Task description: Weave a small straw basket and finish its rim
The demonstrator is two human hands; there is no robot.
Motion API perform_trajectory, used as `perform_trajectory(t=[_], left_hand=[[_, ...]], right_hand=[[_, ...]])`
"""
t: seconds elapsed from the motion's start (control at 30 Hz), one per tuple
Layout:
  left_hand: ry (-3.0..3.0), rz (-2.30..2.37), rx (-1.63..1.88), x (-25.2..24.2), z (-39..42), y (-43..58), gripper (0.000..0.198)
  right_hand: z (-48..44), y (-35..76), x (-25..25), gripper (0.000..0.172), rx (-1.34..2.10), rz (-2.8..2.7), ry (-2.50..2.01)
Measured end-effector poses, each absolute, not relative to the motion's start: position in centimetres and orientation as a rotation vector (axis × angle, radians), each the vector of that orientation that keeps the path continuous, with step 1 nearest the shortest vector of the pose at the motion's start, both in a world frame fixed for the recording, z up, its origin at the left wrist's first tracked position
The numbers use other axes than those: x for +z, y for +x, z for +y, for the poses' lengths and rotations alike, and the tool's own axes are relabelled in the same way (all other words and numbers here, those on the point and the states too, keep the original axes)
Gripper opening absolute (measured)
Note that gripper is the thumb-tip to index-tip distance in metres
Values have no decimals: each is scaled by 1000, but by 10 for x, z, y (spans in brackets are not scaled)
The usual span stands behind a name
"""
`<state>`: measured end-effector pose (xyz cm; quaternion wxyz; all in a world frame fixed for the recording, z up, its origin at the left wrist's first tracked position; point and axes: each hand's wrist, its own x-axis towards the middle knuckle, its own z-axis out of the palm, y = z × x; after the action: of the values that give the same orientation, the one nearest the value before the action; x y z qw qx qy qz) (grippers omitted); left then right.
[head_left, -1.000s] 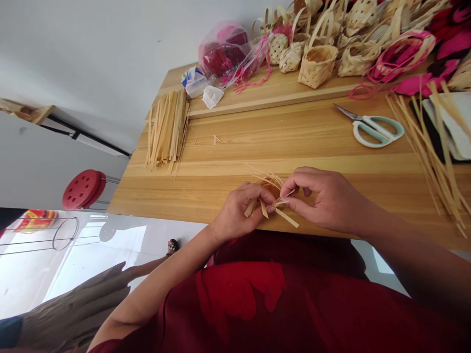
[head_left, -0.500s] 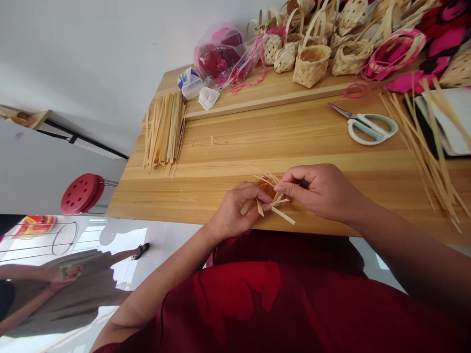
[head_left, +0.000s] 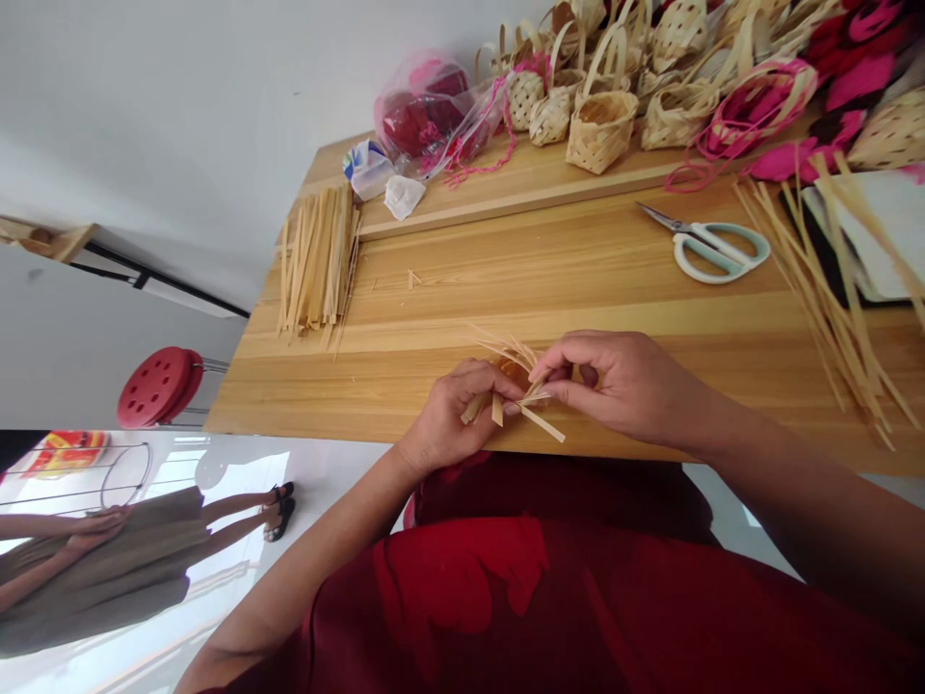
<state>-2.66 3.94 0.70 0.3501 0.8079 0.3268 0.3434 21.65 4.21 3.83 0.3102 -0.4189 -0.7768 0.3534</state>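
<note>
Near the table's front edge, a small piece of woven strips (head_left: 516,368) with loose ends sticking out sits between my hands. My left hand (head_left: 462,410) is closed around its left side, and short flat ends poke out between the fingers. My right hand (head_left: 603,381) pinches a thin strip (head_left: 535,390) at the right side, thumb and forefinger together. One pale strip end (head_left: 543,425) points down to the right, free of both hands. My fingers cover much of the weave.
White-handled scissors (head_left: 715,251) lie to the right, beside loose strips (head_left: 831,289). A strip bundle (head_left: 318,258) lies at left. Small woven baskets (head_left: 601,130) and a plastic bag of red material (head_left: 426,106) stand along the back. A person (head_left: 108,559) stands beyond red stools (head_left: 159,386).
My right hand has lowered slightly and now pinches a strip closer to my left fingers. My left hand keeps its hold. The person at left has shifted, both feet now showing.
</note>
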Motion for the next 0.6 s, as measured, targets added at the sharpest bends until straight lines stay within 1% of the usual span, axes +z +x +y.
perform_trajectory(t=[0.03, 0.13, 0.17, 0.27, 0.37, 0.47, 0.6], left_hand=[[2124, 854, 929, 5, 38, -26, 5], [2258, 859, 1091, 0, 35, -26, 21], [2309, 846, 1115, -1, 34, -26, 23], [2426, 809, 1062, -2, 34, -28, 18], [2408, 797, 1022, -1, 38, -30, 17], [2301, 781, 1045, -2, 42, -33, 12], [2227, 747, 1051, -7, 46, -34, 7]], right_hand=[[42, 216, 37, 8, 880, -2077, -1094], [40, 216, 34, 12, 772, -2140, -1052], [39, 215, 33, 13, 750, -2154, -1039], [37, 215, 30, 14, 709, -2161, -1020], [35, 214, 30, 15, 727, -2117, -1043], [35, 214, 32, 19, 819, -2014, -1084], [36, 211, 33, 18, 983, -1882, -1197]])
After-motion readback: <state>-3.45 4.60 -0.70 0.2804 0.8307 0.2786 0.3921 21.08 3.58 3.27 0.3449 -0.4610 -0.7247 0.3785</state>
